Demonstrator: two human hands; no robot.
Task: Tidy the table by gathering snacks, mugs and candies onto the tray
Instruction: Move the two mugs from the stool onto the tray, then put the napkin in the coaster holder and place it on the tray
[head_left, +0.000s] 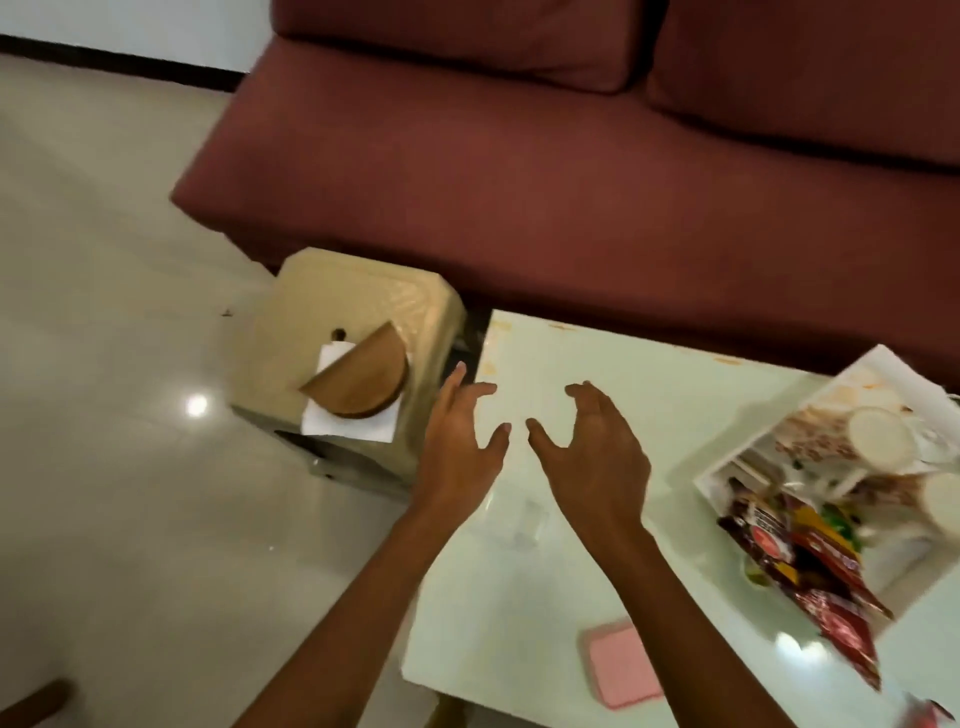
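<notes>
**Both hands empty over the counter, tray loaded at 3 o'clock**

Forearms reach up from 6 o'clock. Left hand (457, 447) and right hand (592, 452) hover side by side above the pale counter (649, 379), each grip open with fingers spread and curled, holding nothing. At 3 o'clock the white tray (878, 364) sits on the counter, carrying mugs (878, 436) and red snack packets (826, 587); some packets overhang its near edge. A pink pad (621, 665) lies at 5 o'clock. At 10 o'clock stands a beige stool (353, 296) before the maroon sofa (519, 182).
</notes>
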